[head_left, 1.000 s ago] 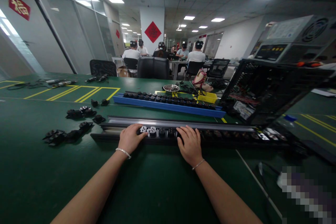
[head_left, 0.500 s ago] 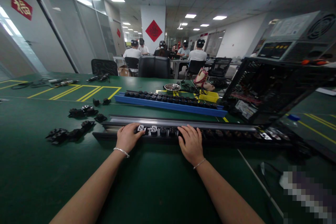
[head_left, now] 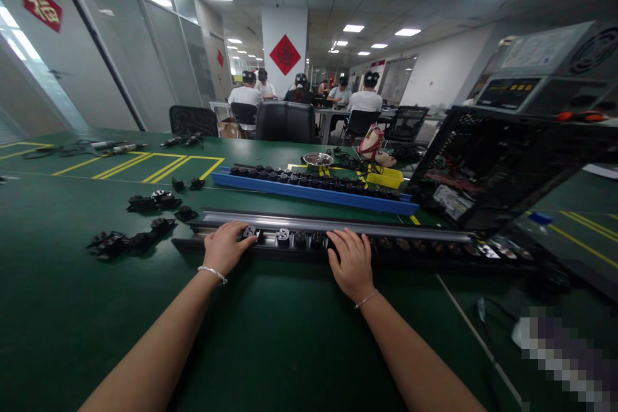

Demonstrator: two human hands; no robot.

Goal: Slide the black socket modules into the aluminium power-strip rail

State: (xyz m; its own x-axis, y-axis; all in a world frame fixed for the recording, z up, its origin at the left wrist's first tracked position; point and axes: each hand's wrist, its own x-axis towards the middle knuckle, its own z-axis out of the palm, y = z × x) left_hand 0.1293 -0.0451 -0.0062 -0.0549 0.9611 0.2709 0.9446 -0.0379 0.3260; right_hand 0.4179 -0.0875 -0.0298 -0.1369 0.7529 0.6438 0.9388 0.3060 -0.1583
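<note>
A long black and silver rail (head_left: 309, 220) lies across the green table, with a row of small dark sockets in its channel. My left hand (head_left: 226, 246) is at the rail's left part, thumb and fingers closed on a socket (head_left: 250, 234). A gap separates that socket from a silver-faced one (head_left: 282, 237) to its right. Near the rail's middle, my right hand (head_left: 351, 262) rests over the row with its fingers slightly spread, touching the rail. What lies under its fingertips is hidden.
Loose black parts (head_left: 109, 243) lie left of the rail. Behind it are a blue rail (head_left: 313, 196) full of sockets, a metal dish (head_left: 318, 159) and a yellow tray (head_left: 385, 177). An open computer case (head_left: 483, 167) stands at the right. People sit farther back.
My left hand has moved left along the rail together with its socket, which widens the gap to the silver-faced socket. My right hand has stayed nearly in place.
</note>
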